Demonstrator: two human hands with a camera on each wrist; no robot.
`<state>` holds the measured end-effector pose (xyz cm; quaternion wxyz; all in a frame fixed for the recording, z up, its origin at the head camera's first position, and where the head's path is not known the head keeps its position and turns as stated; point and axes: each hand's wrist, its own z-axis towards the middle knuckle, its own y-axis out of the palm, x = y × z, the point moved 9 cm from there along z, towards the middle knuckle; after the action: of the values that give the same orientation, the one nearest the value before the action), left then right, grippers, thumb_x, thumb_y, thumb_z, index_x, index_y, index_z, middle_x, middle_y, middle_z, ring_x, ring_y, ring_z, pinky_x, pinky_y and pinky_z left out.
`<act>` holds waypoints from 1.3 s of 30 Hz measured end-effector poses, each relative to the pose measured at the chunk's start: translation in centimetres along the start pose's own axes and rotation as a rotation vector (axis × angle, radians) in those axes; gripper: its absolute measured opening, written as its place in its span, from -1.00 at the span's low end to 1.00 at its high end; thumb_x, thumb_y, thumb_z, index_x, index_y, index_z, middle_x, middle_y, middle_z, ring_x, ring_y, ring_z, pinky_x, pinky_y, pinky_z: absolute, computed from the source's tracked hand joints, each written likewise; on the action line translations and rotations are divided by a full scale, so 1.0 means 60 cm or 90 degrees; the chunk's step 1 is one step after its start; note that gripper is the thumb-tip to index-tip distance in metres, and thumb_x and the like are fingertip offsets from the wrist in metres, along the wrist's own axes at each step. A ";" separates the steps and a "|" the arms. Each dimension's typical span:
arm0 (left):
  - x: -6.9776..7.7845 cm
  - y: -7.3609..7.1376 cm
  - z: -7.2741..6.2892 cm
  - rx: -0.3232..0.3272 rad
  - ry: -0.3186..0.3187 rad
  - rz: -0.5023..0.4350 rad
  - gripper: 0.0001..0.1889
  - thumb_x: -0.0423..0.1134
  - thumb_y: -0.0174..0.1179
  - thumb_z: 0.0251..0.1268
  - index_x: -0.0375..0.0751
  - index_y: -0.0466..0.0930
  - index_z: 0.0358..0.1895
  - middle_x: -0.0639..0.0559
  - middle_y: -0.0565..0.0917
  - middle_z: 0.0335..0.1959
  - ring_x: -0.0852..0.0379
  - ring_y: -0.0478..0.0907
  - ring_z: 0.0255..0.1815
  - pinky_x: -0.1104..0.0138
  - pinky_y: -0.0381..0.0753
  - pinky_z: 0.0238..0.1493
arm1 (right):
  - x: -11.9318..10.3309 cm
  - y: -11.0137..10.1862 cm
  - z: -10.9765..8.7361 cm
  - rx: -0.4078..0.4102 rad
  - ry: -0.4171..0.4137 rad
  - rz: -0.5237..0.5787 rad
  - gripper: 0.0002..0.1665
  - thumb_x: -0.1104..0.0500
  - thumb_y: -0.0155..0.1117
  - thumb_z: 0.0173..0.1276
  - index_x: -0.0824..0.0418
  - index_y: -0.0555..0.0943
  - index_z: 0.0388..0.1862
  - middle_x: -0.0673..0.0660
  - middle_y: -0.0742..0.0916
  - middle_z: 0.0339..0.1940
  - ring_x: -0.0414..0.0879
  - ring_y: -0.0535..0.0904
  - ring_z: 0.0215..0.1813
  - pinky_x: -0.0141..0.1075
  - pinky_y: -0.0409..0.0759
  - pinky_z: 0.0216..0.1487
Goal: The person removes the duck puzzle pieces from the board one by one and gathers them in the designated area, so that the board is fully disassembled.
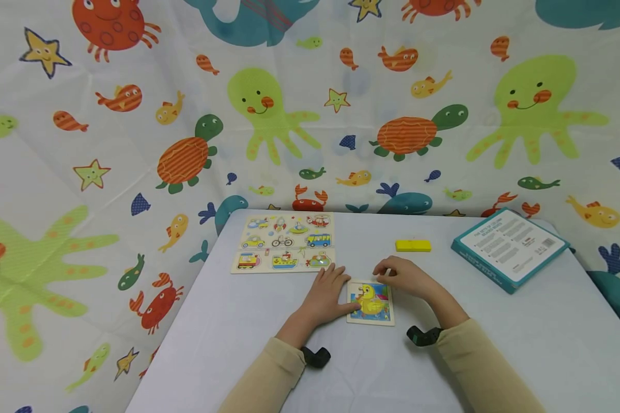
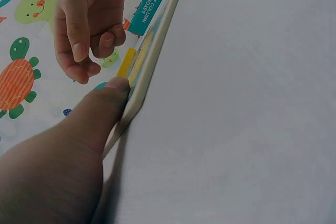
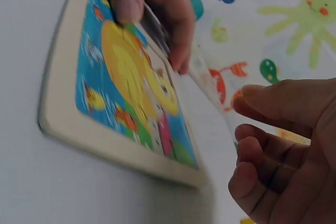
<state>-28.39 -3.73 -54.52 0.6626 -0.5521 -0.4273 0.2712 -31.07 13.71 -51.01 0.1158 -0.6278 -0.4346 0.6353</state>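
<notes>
A small square wooden puzzle (image 1: 375, 314) with a yellow duck picture lies on the white table. My left hand (image 1: 324, 298) is at its left side, with the thumb resting on the picture; the other fingers stretch past the puzzle's upper left corner. In the right wrist view, the left hand's thumb (image 3: 128, 9) touches the picture near the far edge. My right hand (image 1: 405, 277) hovers by the puzzle's upper right corner, its fingers (image 2: 79, 51) loosely bent, and I see nothing held in it.
A larger wooden puzzle board (image 1: 289, 246) with vehicle pictures lies behind my left hand. Beyond the right hand lies a yellow block (image 1: 413, 245). A teal and white box (image 1: 511, 246) sits at the back right. A sea-animal curtain (image 1: 299, 155) hangs behind the table (image 1: 372, 373).
</notes>
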 end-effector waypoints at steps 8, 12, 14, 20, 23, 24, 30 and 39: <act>-0.003 0.004 -0.002 0.003 0.005 0.004 -0.16 0.49 0.05 0.19 -0.03 0.38 0.37 -0.01 0.24 0.54 -0.09 -0.06 0.64 -0.04 -0.06 0.62 | -0.026 0.047 0.023 -0.021 -0.055 -0.025 -0.84 0.07 0.31 0.39 0.00 0.68 -0.08 -0.05 0.64 -0.21 -0.14 0.49 -0.22 -0.31 0.54 -0.19; -0.002 0.004 0.000 0.010 0.009 0.004 -0.16 0.49 0.06 0.19 -0.03 0.38 0.37 -0.01 0.25 0.53 -0.08 -0.05 0.64 -0.04 -0.05 0.61 | -0.026 0.056 0.027 -0.022 -0.046 -0.017 -0.84 0.12 0.34 0.36 0.02 0.68 -0.09 -0.04 0.63 -0.22 -0.14 0.49 -0.24 -0.32 0.53 -0.21; -0.002 0.005 0.000 0.012 0.009 0.006 -0.16 0.49 0.06 0.19 -0.02 0.38 0.37 0.00 0.25 0.53 -0.08 -0.05 0.64 -0.04 -0.05 0.61 | -0.025 0.059 0.028 -0.024 -0.040 -0.013 -0.83 0.13 0.34 0.35 0.03 0.68 -0.09 -0.04 0.63 -0.23 -0.13 0.49 -0.24 -0.31 0.53 -0.22; -0.002 0.006 0.000 0.010 0.008 0.009 -0.16 0.49 0.06 0.19 -0.02 0.38 0.37 0.00 0.25 0.54 -0.07 -0.06 0.64 -0.04 -0.06 0.62 | -0.021 0.064 0.028 -0.028 -0.034 -0.005 -0.85 0.14 0.34 0.35 0.03 0.68 -0.11 -0.03 0.61 -0.26 -0.12 0.48 -0.23 -0.29 0.51 -0.22; -0.001 0.004 -0.001 0.010 0.007 0.008 -0.17 0.49 0.06 0.19 -0.02 0.38 0.37 0.00 0.25 0.53 -0.07 -0.06 0.64 -0.04 -0.06 0.61 | -0.019 0.065 0.029 -0.027 -0.032 -0.010 -0.88 0.16 0.34 0.35 -0.01 0.69 -0.15 -0.02 0.59 -0.28 -0.12 0.47 -0.24 -0.29 0.49 -0.21; -0.001 0.003 -0.001 0.010 0.006 0.006 -0.17 0.49 0.06 0.19 -0.02 0.38 0.37 0.00 0.25 0.53 -0.07 -0.05 0.64 -0.04 -0.06 0.61 | -0.019 0.066 0.029 -0.028 -0.035 -0.016 -0.88 0.17 0.34 0.34 -0.01 0.69 -0.16 -0.02 0.58 -0.29 -0.12 0.46 -0.24 -0.29 0.48 -0.22; 0.000 -0.001 -0.001 0.007 0.005 0.003 -0.18 0.48 0.05 0.20 -0.02 0.39 0.37 0.00 0.25 0.53 -0.08 -0.05 0.64 -0.04 -0.06 0.62 | -0.025 0.070 0.029 -0.038 -0.044 -0.047 -0.89 0.19 0.36 0.31 -0.03 0.70 -0.22 0.00 0.55 -0.33 -0.11 0.44 -0.27 -0.31 0.45 -0.25; 0.001 -0.003 -0.002 0.008 0.003 -0.001 -0.17 0.48 0.06 0.20 -0.02 0.39 0.37 0.00 0.26 0.53 -0.08 -0.05 0.64 -0.05 -0.06 0.61 | -0.029 0.074 0.030 -0.050 -0.034 -0.064 -0.90 0.17 0.38 0.30 0.01 0.68 -0.22 0.00 0.54 -0.32 -0.12 0.42 -0.24 -0.32 0.44 -0.23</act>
<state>-28.27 -3.78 -54.36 0.6673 -0.5481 -0.4244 0.2723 -30.58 9.14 -53.16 0.1116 -0.5922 -0.4929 0.6277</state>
